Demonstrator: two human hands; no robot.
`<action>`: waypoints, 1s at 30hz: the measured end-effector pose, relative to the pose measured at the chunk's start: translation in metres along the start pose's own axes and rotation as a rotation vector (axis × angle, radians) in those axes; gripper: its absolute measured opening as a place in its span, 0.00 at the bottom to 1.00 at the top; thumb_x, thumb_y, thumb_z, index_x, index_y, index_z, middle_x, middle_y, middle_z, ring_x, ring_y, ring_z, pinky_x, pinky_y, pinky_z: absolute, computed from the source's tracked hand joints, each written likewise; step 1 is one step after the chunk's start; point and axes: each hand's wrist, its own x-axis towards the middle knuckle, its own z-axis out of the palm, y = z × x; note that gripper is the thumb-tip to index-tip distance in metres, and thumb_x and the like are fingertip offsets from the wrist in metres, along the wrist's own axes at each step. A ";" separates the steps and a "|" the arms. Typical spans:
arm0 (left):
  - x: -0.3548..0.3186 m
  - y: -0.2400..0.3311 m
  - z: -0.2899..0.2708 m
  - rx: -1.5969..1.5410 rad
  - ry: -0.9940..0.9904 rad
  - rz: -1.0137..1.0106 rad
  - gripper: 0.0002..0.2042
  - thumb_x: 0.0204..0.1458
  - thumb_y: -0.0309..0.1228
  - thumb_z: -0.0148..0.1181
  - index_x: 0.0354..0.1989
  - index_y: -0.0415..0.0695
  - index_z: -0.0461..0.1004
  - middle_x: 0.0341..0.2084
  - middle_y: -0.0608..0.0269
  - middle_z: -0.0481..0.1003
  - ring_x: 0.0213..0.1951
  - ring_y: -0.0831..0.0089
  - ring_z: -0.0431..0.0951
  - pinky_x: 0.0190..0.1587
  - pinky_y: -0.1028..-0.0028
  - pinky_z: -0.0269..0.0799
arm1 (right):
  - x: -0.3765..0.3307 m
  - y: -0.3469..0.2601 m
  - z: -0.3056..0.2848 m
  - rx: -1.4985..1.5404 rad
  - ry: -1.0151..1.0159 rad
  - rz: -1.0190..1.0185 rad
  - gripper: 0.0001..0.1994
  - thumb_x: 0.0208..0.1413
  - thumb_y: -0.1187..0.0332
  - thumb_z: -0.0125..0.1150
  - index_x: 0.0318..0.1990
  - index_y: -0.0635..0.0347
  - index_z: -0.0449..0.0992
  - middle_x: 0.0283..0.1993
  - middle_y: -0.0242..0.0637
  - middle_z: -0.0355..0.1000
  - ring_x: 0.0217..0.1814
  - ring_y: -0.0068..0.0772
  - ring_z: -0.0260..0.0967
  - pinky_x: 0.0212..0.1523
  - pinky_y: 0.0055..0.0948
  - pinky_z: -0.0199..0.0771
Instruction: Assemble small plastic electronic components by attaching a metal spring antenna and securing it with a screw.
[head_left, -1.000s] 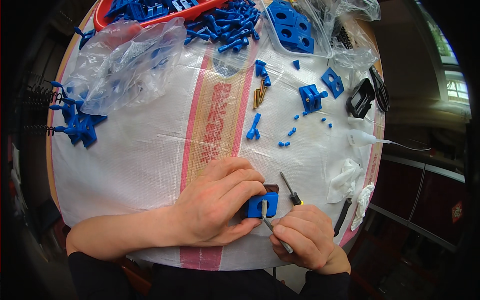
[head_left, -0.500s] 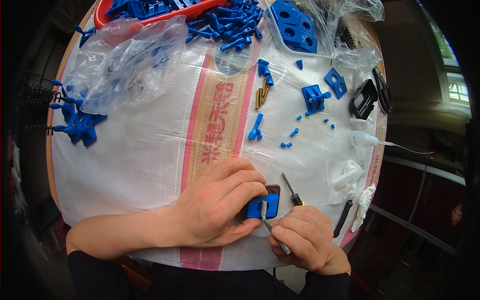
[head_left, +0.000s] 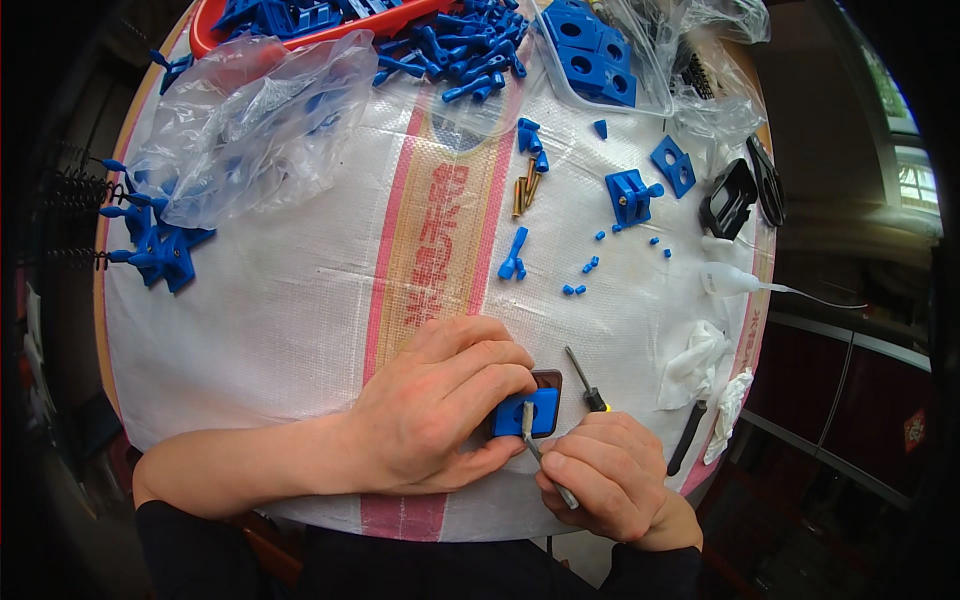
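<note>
My left hand point(head_left: 445, 405) is closed at its fingertips on a blue plastic block point(head_left: 544, 410). Beneath that block is a dark, round-cornered pad point(head_left: 549, 380). Pinched in my right hand point(head_left: 610, 475) is a slim, grey, bent tool point(head_left: 535, 448). Its pale, flat tip lies against the face of the block, over a dark opening that shows only in part. A screwdriver point(head_left: 585, 376) rests just beyond my right hand, its handle partly hidden by the fingers. The thumb and fingers of my left hand hide the block's left edge.
Several small blue pegs point(head_left: 590, 265), brass-coloured pins point(head_left: 526, 190) and a blue bracket point(head_left: 629, 198) lie ahead. A squeeze bottle point(head_left: 728, 280), crumpled tissue point(head_left: 692, 358) and black-handled tool point(head_left: 686, 438) are right. A red tray point(head_left: 300, 40), blue parts point(head_left: 455, 55) and plastic bag point(head_left: 260, 130) stand far.
</note>
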 end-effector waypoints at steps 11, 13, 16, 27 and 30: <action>0.000 0.000 -0.001 0.003 -0.006 -0.002 0.23 0.38 0.27 0.75 0.45 0.40 0.74 0.46 0.53 0.77 0.52 0.53 0.75 0.54 0.59 0.70 | -0.001 0.000 0.001 -0.004 0.005 -0.002 0.11 0.51 0.73 0.71 0.41 0.65 0.79 0.35 0.38 0.77 0.30 0.31 0.76 0.30 0.28 0.75; 0.000 0.001 -0.001 0.003 -0.004 -0.002 0.23 0.38 0.27 0.75 0.45 0.40 0.74 0.46 0.53 0.77 0.52 0.53 0.75 0.54 0.59 0.70 | -0.001 0.001 0.000 -0.004 0.007 -0.007 0.11 0.51 0.73 0.71 0.40 0.65 0.79 0.35 0.38 0.77 0.30 0.31 0.76 0.30 0.28 0.75; 0.000 0.001 -0.001 0.005 -0.006 -0.001 0.23 0.38 0.27 0.75 0.45 0.40 0.74 0.46 0.53 0.77 0.52 0.53 0.75 0.54 0.59 0.70 | -0.001 0.001 0.000 -0.002 0.007 -0.005 0.11 0.51 0.73 0.72 0.40 0.65 0.79 0.34 0.38 0.77 0.30 0.31 0.76 0.29 0.28 0.75; 0.000 0.000 -0.001 0.009 -0.009 -0.001 0.24 0.37 0.27 0.75 0.45 0.40 0.74 0.46 0.53 0.77 0.52 0.53 0.75 0.54 0.59 0.69 | 0.000 0.002 0.001 0.004 0.013 -0.008 0.10 0.51 0.73 0.72 0.40 0.64 0.79 0.34 0.38 0.77 0.30 0.32 0.75 0.28 0.28 0.75; 0.000 0.000 -0.001 0.002 -0.009 -0.003 0.24 0.37 0.26 0.75 0.45 0.40 0.74 0.46 0.53 0.77 0.52 0.53 0.74 0.54 0.59 0.69 | 0.000 0.001 0.001 0.003 0.010 -0.004 0.11 0.51 0.73 0.72 0.40 0.64 0.79 0.34 0.38 0.77 0.30 0.32 0.76 0.28 0.27 0.75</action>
